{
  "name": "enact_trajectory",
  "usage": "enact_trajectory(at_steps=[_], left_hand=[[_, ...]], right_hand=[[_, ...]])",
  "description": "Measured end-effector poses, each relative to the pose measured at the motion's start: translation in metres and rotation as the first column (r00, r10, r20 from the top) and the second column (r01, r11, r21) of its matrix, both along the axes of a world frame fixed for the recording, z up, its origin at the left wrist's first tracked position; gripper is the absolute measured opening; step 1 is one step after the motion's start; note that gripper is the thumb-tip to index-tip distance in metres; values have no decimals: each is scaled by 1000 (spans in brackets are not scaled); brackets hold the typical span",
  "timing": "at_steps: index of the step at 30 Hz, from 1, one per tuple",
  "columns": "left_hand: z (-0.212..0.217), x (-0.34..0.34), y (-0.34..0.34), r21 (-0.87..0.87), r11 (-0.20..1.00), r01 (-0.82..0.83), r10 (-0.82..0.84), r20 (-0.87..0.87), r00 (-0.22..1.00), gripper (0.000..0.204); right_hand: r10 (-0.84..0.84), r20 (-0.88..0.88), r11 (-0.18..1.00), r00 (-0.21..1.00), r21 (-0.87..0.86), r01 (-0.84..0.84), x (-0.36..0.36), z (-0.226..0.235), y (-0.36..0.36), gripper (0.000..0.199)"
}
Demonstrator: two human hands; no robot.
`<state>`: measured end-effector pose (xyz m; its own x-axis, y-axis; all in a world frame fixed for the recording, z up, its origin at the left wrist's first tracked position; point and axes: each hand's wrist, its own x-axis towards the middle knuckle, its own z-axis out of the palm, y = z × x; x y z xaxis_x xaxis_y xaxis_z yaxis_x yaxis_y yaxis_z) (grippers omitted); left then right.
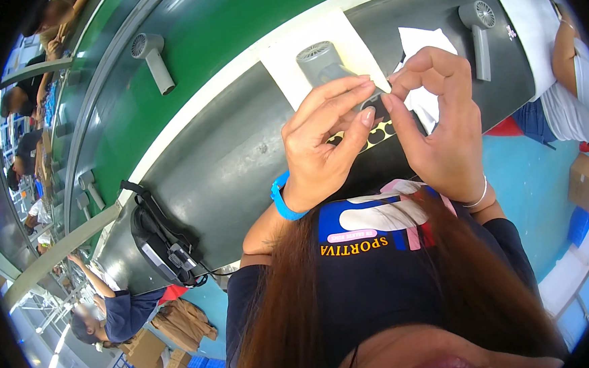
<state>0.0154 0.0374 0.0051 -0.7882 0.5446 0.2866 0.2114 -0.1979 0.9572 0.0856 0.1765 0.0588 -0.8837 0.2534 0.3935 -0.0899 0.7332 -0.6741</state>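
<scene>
A grey handheld fan (pixel 319 60) with a round grille lies over a pale sheet (pixel 286 71) on the bench. My left hand (pixel 322 142) is closed around the lower part of its handle, fingers above and thumb below. Close to the handle's end, my right hand (pixel 442 124) holds thumb and index fingertip together in a pinch. Whatever sits between those fingertips is too small to make out. Under my hands is a yellow strip with black round stickers (pixel 379 135), partly covered by my left hand and the fan.
Crumpled white paper (pixel 427 41) lies beyond my right hand. Another grey fan (pixel 480 41) rests at the right, and one more (pixel 155 61) on the green belt (pixel 212 47). A black strapped device (pixel 166 239) stands at the left. People sit at both sides.
</scene>
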Motion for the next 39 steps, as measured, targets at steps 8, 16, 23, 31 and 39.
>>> enact_trajectory(at_steps=[8, 16, 23, 31, 39], left_hand=[[-2, 0, -3, 12, 1000, 14, -14, 19, 1000, 24], [0, -6, -3, 74, 997, 7, -10, 43, 999, 23], [-1, -20, -14, 109, 994, 24, -38, 134, 990, 23], [14, -41, -3, 11, 965, 263, -256, 277, 926, 33], [29, -40, 25, -70, 882, 465, -419, 336, 844, 25]], right_hand=[[10, -46, 982, 999, 190, -1, 1, -7, 0, 43], [-198, -79, 950, 977, 228, 211, -8, -5, 15, 48], [369, 209, 861, 906, -443, -249, -36, -25, 19, 49], [336, 62, 908, 940, -285, -306, -51, -62, 11, 37], [256, 200, 951, 946, -228, -209, -38, -76, 28, 16]])
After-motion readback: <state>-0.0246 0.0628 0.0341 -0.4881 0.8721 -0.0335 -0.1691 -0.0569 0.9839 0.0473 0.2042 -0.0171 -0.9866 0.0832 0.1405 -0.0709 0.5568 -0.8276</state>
